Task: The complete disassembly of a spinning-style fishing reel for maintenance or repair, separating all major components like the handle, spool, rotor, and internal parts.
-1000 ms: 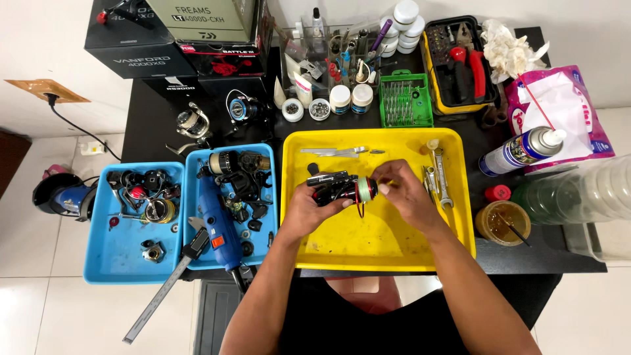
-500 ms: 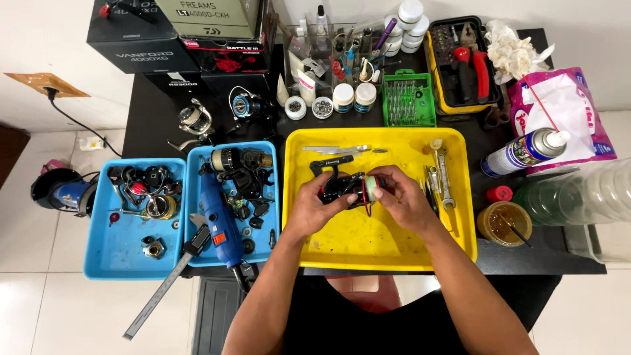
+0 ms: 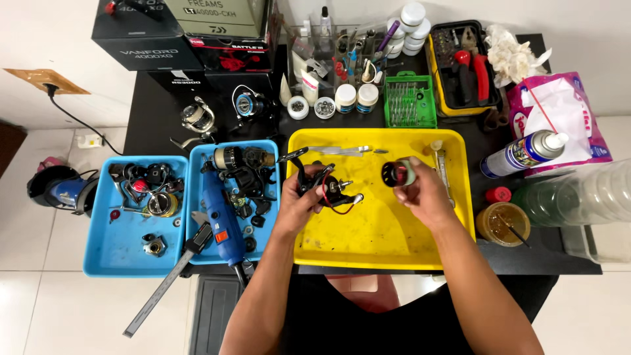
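Over the yellow tray [image 3: 368,246], the black fishing-reel body [image 3: 327,186] sits clamped in the left hand [image 3: 297,197], its bail wire and a small shaft pointing toward the right, while the right hand [image 3: 420,194] pinches the spool [image 3: 398,173], a dark ring with a pale green skirt, held well clear of the body. The two parts are apart with a gap between them, so this looks like a strip-down or service step with the spool off its shaft; handling from here would call for keeping the body steady over the tray so that any small washer stays inside it, and for a firm hold on the round spool, which could roll. Along the tray's far edge lie thin metal tools [image 3: 342,150]. Left of it stand two blue trays: the nearer one [image 3: 266,244] holds reel parts and a blue power tool [image 3: 219,215], the farther one [image 3: 112,256] more loose parts. Behind are a green bit holder [image 3: 409,102], small jars and boxes; to the right a spray can [image 3: 526,151] and an amber-filled cup [image 3: 503,223].
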